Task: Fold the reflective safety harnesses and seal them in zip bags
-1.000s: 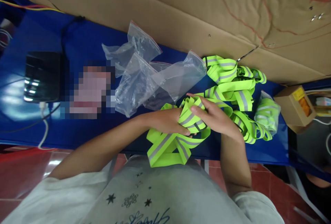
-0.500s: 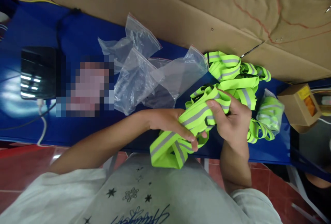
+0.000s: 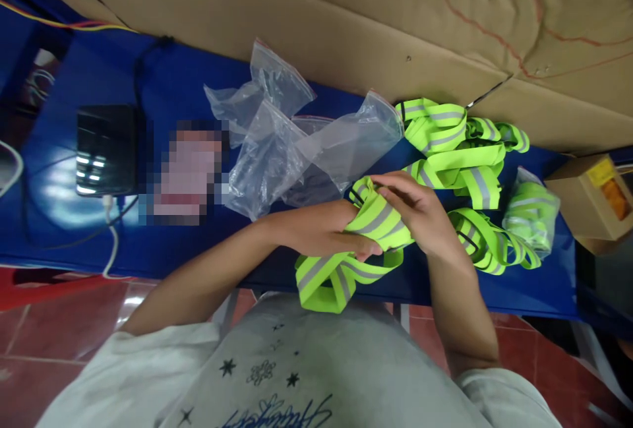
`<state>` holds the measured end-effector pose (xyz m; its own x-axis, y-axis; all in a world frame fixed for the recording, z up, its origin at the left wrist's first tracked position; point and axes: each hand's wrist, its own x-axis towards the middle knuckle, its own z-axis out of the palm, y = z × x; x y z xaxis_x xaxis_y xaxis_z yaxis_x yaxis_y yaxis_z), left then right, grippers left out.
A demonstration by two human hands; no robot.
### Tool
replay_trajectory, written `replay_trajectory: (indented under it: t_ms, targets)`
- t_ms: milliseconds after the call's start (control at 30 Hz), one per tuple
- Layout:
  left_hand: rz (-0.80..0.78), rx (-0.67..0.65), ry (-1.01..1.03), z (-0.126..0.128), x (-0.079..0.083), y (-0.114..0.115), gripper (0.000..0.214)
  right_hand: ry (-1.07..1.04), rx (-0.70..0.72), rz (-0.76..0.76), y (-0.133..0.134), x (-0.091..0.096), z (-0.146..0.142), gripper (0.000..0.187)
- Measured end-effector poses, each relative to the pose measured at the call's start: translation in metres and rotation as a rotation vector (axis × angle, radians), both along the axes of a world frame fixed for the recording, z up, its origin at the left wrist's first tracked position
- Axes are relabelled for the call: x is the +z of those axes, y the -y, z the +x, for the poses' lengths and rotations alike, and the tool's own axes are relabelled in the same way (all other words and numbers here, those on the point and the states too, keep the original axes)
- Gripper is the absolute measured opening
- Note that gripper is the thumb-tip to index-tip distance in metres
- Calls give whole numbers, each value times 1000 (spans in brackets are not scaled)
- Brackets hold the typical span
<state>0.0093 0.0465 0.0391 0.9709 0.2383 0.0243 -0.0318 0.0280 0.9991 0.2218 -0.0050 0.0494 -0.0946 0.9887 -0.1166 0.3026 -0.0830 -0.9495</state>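
Note:
A folded bundle of reflective strap (image 3: pixel 378 220), neon yellow-green with a grey stripe, is between my hands above the table's near side. My left hand (image 3: pixel 341 233) is wrapped around the bundle from the left, thumb and fingers closed on it. My right hand (image 3: pixel 413 207) grips its upper right side, the fingers bent over the top edge. A loose loop of the strap hangs below my left hand toward my shirt. More reflective straps (image 3: pixel 438 124) lie in a heap behind my right hand, and another coil (image 3: pixel 492 243) rests right of my right wrist.
Clear zip bags (image 3: pixel 270 157) lie overlapping left of the hands. A bag packed with strap (image 3: pixel 534 214) sits at the right beside a cardboard box (image 3: pixel 591 194). On the left are a glossy black device (image 3: pixel 106 151) with cables and a blurred-out item. Brown cardboard (image 3: pixel 297 19) lines the blue table's back.
The bundle is more compact and its upper part is gathered between my hands. My right hand has shifted left and now bends over the top. The view has turned slightly left.

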Motion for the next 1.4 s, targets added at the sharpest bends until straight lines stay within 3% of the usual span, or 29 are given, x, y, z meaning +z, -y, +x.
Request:
replay_trajectory:
  t_ms: [67,133,267,367,433,600,667,767,867,933,1033,1200,1400]
  targets:
    - [21,75,-19,1,0,-1,30,16,-15,-30,4,0,0,42]
    - [53,121,-25,2,-2,-3,31,5,57,-46,8,2,0,55]
    - [126,135,-51,4,-11,-2,24,118,218,100,14,3,-9,68]
    - [99,135,-101,4,-12,-2,21,140,145,159,15,-1,-21,59]
    - [-12,90,-137,4,-10,-4,23,128,90,219,15,-3,-26,47]
    - [-474,-10,-189,6,-9,-1,27,135,-146,331,16,3,-18,32]
    - [-518,-1,-179,9,-13,4,29,97,-240,331,15,6,-11,34]
    - [-364,24,-114,11,-17,9,26,-91,-277,118,11,8,-1,43]
    - [-90,77,-105,9,-16,8,32,-327,-195,-224,9,7,6,49]
    - [76,129,-128,7,-16,5,37,-375,-152,-317,10,7,7,47]
    - [203,226,-69,7,-21,4,38,-294,-139,-232,14,6,5,40]
    - [138,251,-136,9,-28,3,40,-135,-233,-27,13,0,-2,51]
    - [-92,29,-188,3,-8,-10,50,-11,-307,193,9,-3,0,34]
